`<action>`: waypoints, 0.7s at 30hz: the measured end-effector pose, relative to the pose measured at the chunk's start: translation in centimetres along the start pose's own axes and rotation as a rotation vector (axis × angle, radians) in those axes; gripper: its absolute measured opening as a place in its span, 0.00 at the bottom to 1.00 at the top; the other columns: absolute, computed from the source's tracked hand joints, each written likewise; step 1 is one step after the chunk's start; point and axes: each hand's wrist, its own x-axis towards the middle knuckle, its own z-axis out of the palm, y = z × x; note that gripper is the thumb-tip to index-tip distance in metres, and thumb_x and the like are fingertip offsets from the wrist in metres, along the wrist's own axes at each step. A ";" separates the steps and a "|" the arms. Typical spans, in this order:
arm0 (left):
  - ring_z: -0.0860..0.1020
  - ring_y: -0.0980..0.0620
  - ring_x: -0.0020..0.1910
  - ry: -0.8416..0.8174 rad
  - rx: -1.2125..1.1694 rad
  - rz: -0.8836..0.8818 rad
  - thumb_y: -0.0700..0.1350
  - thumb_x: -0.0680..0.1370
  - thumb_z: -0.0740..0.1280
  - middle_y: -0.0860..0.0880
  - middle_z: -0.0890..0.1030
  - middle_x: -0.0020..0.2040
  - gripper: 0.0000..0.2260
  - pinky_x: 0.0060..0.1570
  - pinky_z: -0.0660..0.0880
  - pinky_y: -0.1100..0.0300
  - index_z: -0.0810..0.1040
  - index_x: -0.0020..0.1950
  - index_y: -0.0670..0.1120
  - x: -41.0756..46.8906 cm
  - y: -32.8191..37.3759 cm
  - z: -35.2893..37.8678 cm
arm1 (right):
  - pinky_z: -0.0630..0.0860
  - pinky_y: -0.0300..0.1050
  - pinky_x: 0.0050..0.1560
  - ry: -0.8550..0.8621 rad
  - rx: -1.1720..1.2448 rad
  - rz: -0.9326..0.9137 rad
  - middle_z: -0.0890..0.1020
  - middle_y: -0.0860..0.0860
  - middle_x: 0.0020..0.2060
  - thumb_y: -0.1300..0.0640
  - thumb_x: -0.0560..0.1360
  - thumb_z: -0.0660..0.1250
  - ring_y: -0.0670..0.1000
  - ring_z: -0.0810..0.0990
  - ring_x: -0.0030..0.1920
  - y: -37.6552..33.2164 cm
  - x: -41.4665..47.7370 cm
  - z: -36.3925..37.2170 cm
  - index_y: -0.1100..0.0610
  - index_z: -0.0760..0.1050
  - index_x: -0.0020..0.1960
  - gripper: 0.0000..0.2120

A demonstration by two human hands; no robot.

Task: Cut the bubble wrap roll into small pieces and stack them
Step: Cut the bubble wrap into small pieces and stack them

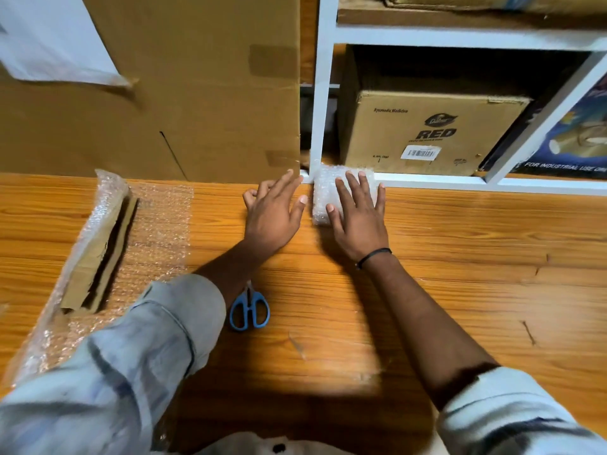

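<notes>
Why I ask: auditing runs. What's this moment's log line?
right hand: pressing bubble wrap stack | left hand: beside it | scissors: on table

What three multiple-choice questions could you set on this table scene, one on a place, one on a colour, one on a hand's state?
1. Where do the scissors lie?
A. In the right hand
B. On the table, by the left forearm
C. On the stack of bubble wrap pieces

2. What colour are the scissors' handles?
A. Blue
B. Red
C. Black

3. What is the right hand doing?
A. Gripping the scissors
B. Hanging off the table edge
C. Resting flat on the stack of bubble wrap pieces

Answers: 1 B, they lie on the wood next to that forearm; 2 A, both handle loops are blue; 3 C, its straight, spread fingers lie on the stack.
</notes>
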 end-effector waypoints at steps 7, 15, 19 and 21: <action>0.67 0.47 0.71 -0.006 0.046 -0.112 0.55 0.83 0.62 0.54 0.70 0.78 0.21 0.65 0.57 0.46 0.70 0.77 0.56 -2.9 -1.6 -2.2 | 0.41 0.65 0.80 -0.059 -0.015 -0.131 0.66 0.56 0.79 0.47 0.84 0.54 0.56 0.54 0.82 -5.8 -1.9 0.5 0.56 0.66 0.78 0.26; 0.68 0.48 0.71 0.013 0.078 -0.151 0.54 0.82 0.64 0.54 0.73 0.74 0.19 0.65 0.57 0.45 0.74 0.73 0.56 -7.2 -6.3 -5.9 | 0.41 0.65 0.80 -0.108 0.046 -0.123 0.69 0.54 0.77 0.48 0.84 0.56 0.58 0.58 0.80 -13.2 -3.4 1.5 0.54 0.69 0.76 0.23; 0.68 0.47 0.71 -0.016 0.095 -0.185 0.55 0.81 0.64 0.55 0.73 0.74 0.19 0.65 0.58 0.45 0.74 0.73 0.56 -9.9 -10.0 -7.4 | 0.41 0.64 0.80 -0.106 0.119 -0.091 0.72 0.54 0.74 0.50 0.83 0.59 0.58 0.62 0.78 -17.5 -4.5 2.9 0.55 0.72 0.73 0.21; 0.68 0.47 0.70 -0.025 0.105 -0.185 0.55 0.81 0.64 0.55 0.73 0.74 0.19 0.64 0.57 0.45 0.75 0.72 0.56 -11.6 -12.0 -8.2 | 0.43 0.63 0.79 -0.105 0.156 -0.069 0.74 0.54 0.73 0.52 0.82 0.61 0.58 0.65 0.76 -19.9 -5.1 4.0 0.55 0.74 0.72 0.20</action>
